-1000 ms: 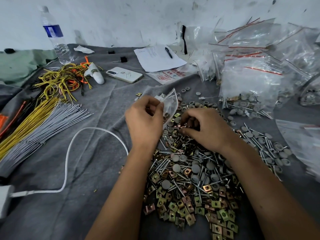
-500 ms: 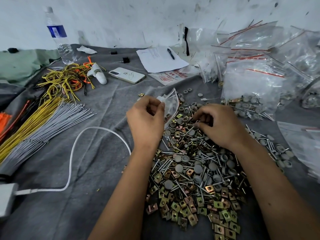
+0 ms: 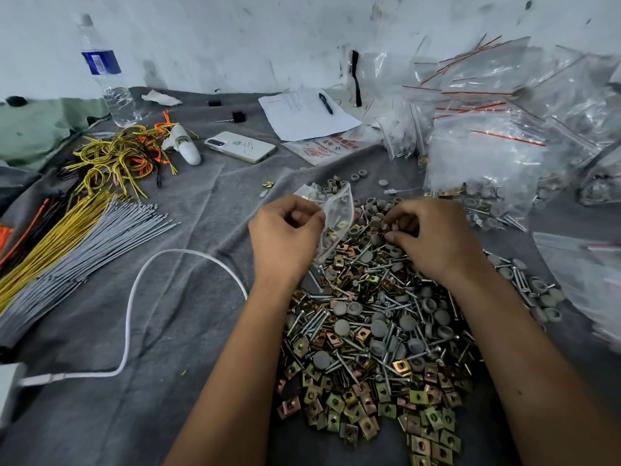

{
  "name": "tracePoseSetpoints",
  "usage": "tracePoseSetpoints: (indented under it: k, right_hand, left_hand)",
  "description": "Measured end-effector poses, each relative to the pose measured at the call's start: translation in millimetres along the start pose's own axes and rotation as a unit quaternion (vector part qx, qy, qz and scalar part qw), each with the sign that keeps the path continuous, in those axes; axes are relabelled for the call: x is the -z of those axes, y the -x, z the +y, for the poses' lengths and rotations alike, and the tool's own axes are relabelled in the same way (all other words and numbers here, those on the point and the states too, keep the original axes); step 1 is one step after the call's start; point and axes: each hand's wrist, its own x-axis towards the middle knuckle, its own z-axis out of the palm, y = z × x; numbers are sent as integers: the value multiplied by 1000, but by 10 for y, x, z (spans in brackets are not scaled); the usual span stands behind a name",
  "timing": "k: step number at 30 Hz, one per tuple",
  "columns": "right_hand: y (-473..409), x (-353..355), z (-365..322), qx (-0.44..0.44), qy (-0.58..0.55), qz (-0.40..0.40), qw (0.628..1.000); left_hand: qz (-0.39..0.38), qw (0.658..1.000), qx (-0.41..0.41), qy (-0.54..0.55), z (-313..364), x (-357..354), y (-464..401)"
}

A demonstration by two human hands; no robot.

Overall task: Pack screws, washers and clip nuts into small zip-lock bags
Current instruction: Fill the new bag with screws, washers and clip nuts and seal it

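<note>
A big heap of screws, grey round washers and brass clip nuts (image 3: 376, 334) lies on the grey cloth in front of me. My left hand (image 3: 285, 237) pinches the mouth of a small clear zip-lock bag (image 3: 337, 215), held upright at the heap's far left edge; a few parts show inside it. My right hand (image 3: 433, 237) sits on the far part of the heap with its fingers curled down among the grey washers (image 3: 376, 213). What its fingertips hold is hidden.
Filled and empty zip-lock bags (image 3: 497, 156) pile up at the back right. A phone (image 3: 240, 147), paper with a pen (image 3: 305, 112), a water bottle (image 3: 107, 79), coloured wire bundles (image 3: 77, 227) and a white cable (image 3: 134, 297) lie to the left.
My right hand has crept away from me and to the right across the heap, picking among the washers. My left hand keeps hold of the bag in about the same place.
</note>
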Motion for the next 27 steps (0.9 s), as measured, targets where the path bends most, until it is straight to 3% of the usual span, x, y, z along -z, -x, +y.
tracePoseSetpoints:
  k: [6,12,17,24,27]
  right_hand:
    - [-3,0,-30,7,-71,65,995]
    - [107,-23,-248,116,-172,78,975]
    - [112,-107,-321,134,-171,56,975]
    - [79,-60,-234,111,-177,113,971]
    - [77,-21,-182,115,-126,60,983]
  left_hand:
    - [-12,1000,-21,-7,-1,-15,26]
    - [-28,997,-67,-39,19,-56,54]
    - [-26,996,-74,-46,30,-70,60]
    - [-15,998,-58,-24,28,-59,44]
    - [-4,999,-50,-17,17,-50,38]
